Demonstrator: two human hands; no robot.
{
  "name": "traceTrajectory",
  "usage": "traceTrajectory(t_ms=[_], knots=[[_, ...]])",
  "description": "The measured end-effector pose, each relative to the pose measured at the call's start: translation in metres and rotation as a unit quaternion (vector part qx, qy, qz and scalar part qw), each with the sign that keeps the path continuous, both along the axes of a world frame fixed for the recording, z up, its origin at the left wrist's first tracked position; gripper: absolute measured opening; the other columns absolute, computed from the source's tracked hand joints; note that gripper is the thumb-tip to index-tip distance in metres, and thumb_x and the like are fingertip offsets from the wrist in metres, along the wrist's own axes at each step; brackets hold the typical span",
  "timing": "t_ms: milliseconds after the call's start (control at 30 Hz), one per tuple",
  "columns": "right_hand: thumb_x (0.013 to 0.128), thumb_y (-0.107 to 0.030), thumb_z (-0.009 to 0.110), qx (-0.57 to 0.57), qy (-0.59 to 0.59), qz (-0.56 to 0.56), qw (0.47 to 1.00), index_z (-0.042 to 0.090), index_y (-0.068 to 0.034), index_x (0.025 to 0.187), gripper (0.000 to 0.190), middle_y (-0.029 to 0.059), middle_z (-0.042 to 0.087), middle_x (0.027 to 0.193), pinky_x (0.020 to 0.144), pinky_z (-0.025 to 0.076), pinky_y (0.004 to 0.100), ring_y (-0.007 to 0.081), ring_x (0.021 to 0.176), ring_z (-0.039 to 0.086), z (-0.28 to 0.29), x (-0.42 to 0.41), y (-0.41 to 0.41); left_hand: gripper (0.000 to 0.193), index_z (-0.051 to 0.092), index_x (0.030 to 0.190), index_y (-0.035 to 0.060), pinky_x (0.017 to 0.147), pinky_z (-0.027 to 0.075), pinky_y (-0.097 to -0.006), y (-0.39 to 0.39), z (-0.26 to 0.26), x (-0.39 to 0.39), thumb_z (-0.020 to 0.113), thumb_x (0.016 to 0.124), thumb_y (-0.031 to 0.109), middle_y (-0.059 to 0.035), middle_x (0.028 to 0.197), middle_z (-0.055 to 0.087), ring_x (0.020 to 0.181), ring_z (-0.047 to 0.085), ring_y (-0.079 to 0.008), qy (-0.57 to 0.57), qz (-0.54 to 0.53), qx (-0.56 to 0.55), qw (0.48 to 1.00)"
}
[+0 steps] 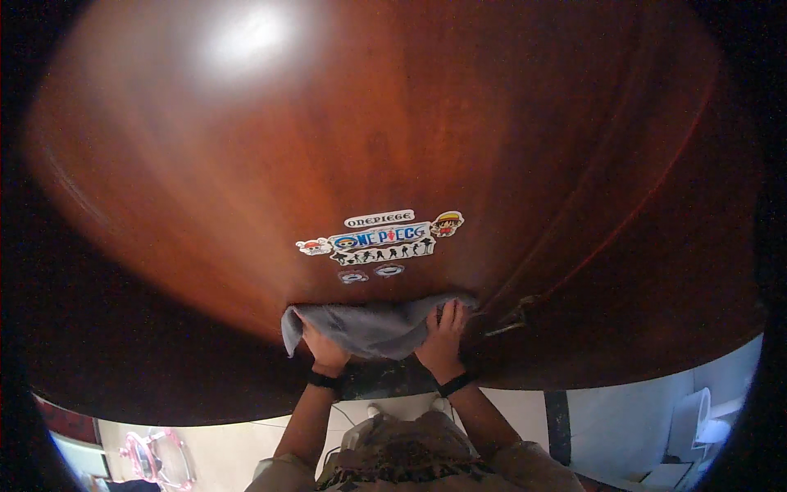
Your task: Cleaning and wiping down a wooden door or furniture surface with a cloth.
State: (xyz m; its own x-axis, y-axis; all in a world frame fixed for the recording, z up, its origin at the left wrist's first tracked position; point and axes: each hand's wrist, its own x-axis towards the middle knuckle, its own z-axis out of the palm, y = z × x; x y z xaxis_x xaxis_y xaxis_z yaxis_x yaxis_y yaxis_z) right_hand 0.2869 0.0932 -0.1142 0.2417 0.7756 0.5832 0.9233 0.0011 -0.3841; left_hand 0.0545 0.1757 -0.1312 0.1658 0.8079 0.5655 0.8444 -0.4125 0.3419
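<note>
A grey cloth [369, 332] lies spread against a polished reddish-brown wooden door [393, 154], below a group of stickers. My left hand [324, 349] is tucked partly beneath the cloth's left part, and the cloth hides its fingers. At the cloth's right end, my right hand [444, 341] grips it with bent fingers on top. Both wrists wear dark bands. Just above the cloth are two small sticker faces [371, 273], and over them a larger cartoon sticker [381, 237] with lettering. A metal door handle [509, 318] sticks out right of my right hand.
A dark door frame surrounds the panel. Behind me is a pale floor [233, 452], with a pink wheeled frame [157, 458] at lower left. White bathroom-like fixtures [707, 424] show at lower right. My shoes [375, 409] stand close to the door's foot.
</note>
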Motion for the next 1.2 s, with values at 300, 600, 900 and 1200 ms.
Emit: traceTrajectory(t_ms=[300,600,900,1200], knots=[[0.063,-0.026,0.078,-0.070,-0.031,0.036,0.996,0.053,-0.003,0.124,0.070,0.0228,0.039,0.134,0.110,0.023,0.0626,0.0447,0.126,0.036,-0.002,0.008,-0.011,0.096,0.029,0.140,-0.0093,0.110,0.015,-0.0602,0.003,-0.024,-0.001,0.068,0.075,0.050,-0.0292,0.138,0.041,0.123,0.038,-0.0491,-0.035,-0.081,-0.158,0.984],[0.074,-0.021,0.070,0.061,0.037,0.001,0.997,0.043,0.001,0.130,0.066,0.0312,0.020,0.148,0.110,0.017,0.0643,0.0529,0.137,0.018,0.083,0.024,-0.003,0.076,0.036,0.138,-0.0032,0.111,0.015,-0.0573,-0.019,0.052,0.039,0.067,0.081,0.036,-0.0202,0.133,0.047,0.127,0.040,-0.0407,-0.090,-0.093,0.014,0.992],[0.076,-0.020,0.067,0.105,0.031,0.011,0.994,0.042,0.002,0.130,0.064,0.0308,0.016,0.151,0.110,0.015,0.0645,0.0521,0.138,0.017,0.121,0.037,-0.001,0.080,0.035,0.140,-0.0055,0.112,0.021,-0.0548,-0.025,0.074,0.059,0.070,0.079,0.032,-0.0329,0.146,0.026,0.130,0.032,-0.0511,-0.122,-0.152,0.000,0.981],[0.075,-0.020,0.066,0.081,-0.020,-0.001,0.997,0.051,0.005,0.122,0.055,0.0295,0.025,0.145,0.110,0.015,0.0659,0.0516,0.134,0.023,0.087,0.046,0.004,0.055,0.059,0.123,0.0041,0.107,0.029,-0.0597,-0.028,0.056,0.067,0.065,0.077,0.034,-0.0332,0.134,0.045,0.111,0.050,-0.0529,0.040,-0.114,-0.024,0.992]])
